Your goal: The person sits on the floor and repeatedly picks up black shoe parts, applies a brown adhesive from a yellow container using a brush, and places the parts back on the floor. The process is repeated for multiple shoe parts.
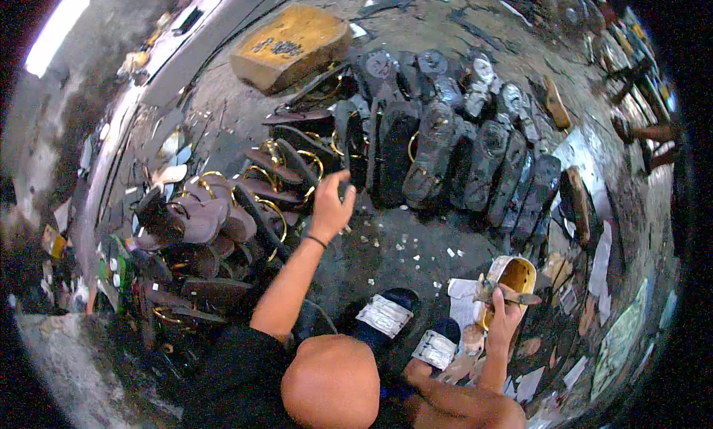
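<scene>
My left hand (332, 206) reaches forward to the near edge of the sandal rows, thumb and forefinger apart. It is right beside dark sandals with gold rings (308, 163); whether the fingertips touch one is hard to make out. At the right, my right hand (505, 319) grips a short stick-like tool (521, 297) with a reddish end. The tool lies across a yellowish oval container (514, 268), which has a dark-stained inside. Part of the tool is hidden behind my fingers.
Dark soles or sandals (433, 150) stand packed in rows ahead, with more heaped sandals (197, 213) at the left. A thick yellow-topped block (293, 46) holds small dark bits. White paper (462, 299) lies by the container. Scraps litter the right; another person's legs (653, 135) show at far right.
</scene>
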Tool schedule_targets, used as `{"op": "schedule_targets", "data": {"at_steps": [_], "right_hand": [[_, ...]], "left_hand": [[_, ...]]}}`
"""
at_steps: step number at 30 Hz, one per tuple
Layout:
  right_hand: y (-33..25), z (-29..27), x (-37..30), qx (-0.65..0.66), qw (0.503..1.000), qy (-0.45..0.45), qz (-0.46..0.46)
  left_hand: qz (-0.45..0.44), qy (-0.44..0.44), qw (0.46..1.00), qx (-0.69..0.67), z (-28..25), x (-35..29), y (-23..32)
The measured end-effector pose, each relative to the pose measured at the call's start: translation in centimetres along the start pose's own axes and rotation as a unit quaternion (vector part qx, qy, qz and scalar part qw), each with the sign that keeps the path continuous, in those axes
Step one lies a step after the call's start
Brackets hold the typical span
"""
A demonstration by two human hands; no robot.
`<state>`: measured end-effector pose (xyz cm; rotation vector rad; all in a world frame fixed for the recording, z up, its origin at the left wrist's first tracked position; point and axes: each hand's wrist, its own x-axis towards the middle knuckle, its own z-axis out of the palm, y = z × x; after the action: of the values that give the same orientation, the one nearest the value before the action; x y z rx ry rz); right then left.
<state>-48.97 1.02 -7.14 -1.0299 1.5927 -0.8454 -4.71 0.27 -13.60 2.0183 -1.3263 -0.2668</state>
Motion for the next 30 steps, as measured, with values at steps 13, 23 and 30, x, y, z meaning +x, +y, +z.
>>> {"op": "schedule_targets", "data": {"at_steps": [13,23,30], "right_hand": [[0.1,-6.3,3.2,-0.387,0.901,0.145,-0.135],[-1.4,-9.2,-0.9,-0.545,0.834,0.025,-0.081],[1.9,-11.9,-3.3,-0.445,0.892,-0.068,-0.036]], "left_hand": [[0.079,-0.077,0.994,-0.014,-12.7,-5.9,10.2],[0.079,-0.381,0.914,-0.111,-5.0,-17.7,7.3],[0.071,-0.363,0.926,-0.075,2.4,-15.0,9.3]]}}
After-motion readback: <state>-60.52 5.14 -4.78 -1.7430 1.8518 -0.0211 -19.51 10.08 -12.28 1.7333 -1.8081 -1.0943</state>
